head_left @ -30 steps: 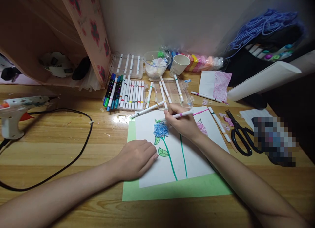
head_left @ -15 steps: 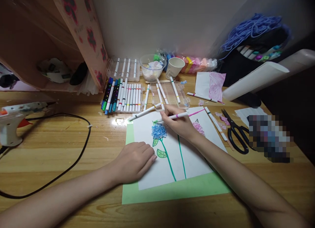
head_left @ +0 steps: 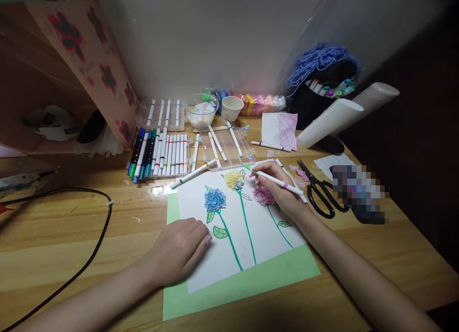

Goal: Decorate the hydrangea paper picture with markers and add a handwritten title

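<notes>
My right hand pinches a white marker with a purple band and a green tip pointing up and left. A small pink tip shows by the fingers. The hand is over the upper right of a white sheet, covering part of a pink flower. Left of it are a yellow flower and a blue flower, with drawn green stems and leaves. Palm down, my left hand rests on the sheet's left edge, fingers loosely bent, holding nothing. Green paper lies underneath.
Markers fill a case behind the sheet, near a clear bowl and a paper cup. Black scissors lie on the right, beside paper scraps. A black cable loops at the left, near a pink box.
My right hand has moved right across the sheet, uncovering the yellow flower. The marker's slant has turned, its green tip now higher than its other end. The whole view has shifted.
</notes>
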Demonstrator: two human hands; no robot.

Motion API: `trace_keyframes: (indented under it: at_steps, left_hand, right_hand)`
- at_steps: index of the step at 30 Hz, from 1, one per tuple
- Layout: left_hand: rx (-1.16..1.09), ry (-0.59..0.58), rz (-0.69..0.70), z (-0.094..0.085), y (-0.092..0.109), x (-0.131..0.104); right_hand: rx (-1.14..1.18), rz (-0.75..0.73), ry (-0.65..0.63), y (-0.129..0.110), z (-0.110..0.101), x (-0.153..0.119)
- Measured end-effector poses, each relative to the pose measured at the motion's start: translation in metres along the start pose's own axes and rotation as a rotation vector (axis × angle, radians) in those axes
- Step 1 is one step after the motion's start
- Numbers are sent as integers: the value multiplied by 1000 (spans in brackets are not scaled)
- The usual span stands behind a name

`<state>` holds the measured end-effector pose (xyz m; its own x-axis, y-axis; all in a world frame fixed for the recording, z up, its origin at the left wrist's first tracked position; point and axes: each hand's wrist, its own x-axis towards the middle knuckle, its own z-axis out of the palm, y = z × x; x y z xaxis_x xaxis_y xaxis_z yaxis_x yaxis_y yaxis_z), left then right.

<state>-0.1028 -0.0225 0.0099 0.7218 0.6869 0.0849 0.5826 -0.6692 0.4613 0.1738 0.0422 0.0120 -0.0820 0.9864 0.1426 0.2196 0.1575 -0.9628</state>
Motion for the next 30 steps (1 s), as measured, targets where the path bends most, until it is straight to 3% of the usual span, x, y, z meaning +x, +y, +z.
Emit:
trace_keyframes:
  at_steps: [6,15,30]
  left_hand:
    - [-23,6,19,0,-1,2]
    - [-16,0,23,-1,-1,2]
    - [1,7,35,0,-2,1]
  right_hand:
    - [-130,77,-100,0,-6,-21]
    - [-426,-63,-147,-4,-6,-17]
    - [-478,-82,-214,-8,-7,-16]
